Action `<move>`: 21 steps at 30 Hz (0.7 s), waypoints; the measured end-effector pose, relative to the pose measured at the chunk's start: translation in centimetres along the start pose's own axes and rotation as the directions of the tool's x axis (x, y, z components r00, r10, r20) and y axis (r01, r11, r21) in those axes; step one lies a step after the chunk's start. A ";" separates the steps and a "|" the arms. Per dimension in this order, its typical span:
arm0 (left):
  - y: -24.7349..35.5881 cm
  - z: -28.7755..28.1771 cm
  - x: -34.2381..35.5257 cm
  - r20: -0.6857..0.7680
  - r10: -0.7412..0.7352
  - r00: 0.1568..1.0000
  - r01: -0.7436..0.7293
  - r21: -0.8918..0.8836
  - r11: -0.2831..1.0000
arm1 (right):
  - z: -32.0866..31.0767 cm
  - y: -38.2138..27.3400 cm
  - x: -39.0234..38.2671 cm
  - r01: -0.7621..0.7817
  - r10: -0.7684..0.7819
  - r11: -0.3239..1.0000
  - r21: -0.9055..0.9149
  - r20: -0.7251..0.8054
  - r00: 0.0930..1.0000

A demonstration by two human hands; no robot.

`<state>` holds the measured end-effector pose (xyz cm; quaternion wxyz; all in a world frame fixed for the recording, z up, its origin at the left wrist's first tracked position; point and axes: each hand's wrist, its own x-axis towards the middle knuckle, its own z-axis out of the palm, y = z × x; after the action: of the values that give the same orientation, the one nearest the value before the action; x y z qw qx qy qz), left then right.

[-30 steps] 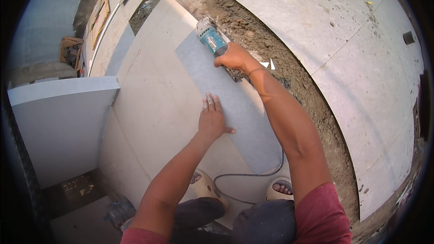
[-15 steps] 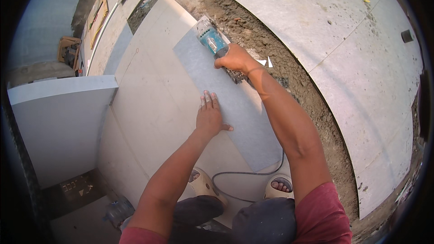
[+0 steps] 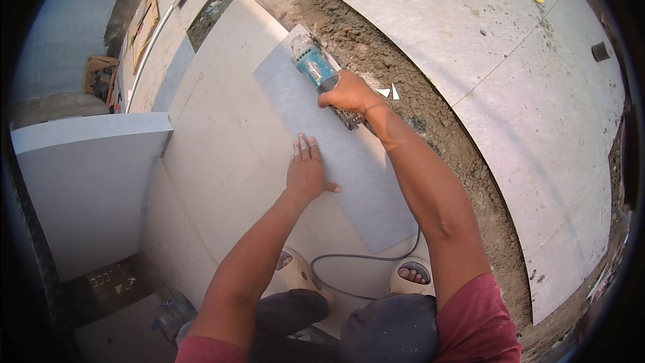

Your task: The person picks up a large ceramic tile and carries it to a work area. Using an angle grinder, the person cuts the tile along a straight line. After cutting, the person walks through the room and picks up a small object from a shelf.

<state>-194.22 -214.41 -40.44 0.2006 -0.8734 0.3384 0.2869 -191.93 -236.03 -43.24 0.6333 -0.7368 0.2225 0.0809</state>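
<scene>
Teal power tool (image 3: 313, 66): diagonal long axis, front toward upper left of frame
Right hand (image 3: 348, 91): wrapped around tool, front projecting beyond
Left hand (image 3: 307, 173): flat, fingers extended

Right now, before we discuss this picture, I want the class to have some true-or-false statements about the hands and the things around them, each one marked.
1. The right hand holds the teal handheld power tool. True.
2. The white shards lie to the power tool's left. False: the white shards lie to its right.
3. A dark cord curves between the sandals. True.
4. The left hand rests on a sandal. False: the left hand lies at the left edge of the blue-grey tile strip.
5. The sleeves are dark red. True.
</scene>
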 end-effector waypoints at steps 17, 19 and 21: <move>-0.3 0.5 -0.1 -0.044 0.008 0.999 -0.010 -0.030 1.000 | -0.1 0.2 -1.1 -0.055 0.055 0.998 0.025 0.006 0.998; -0.3 0.4 -0.1 -0.051 0.007 0.999 -0.009 -0.036 0.999 | -0.1 0.2 -1.2 -0.052 0.052 0.998 0.044 0.002 0.999; 0.0 0.0 -0.3 -0.032 -0.003 0.999 0.001 -0.043 0.999 | 0.0 0.3 -1.1 -0.038 0.039 0.998 0.046 -0.008 0.999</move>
<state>-194.35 -214.26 -40.28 0.1766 -0.8824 0.3346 0.2798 -193.00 -235.77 -43.06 0.6473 -0.7181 0.2412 0.0846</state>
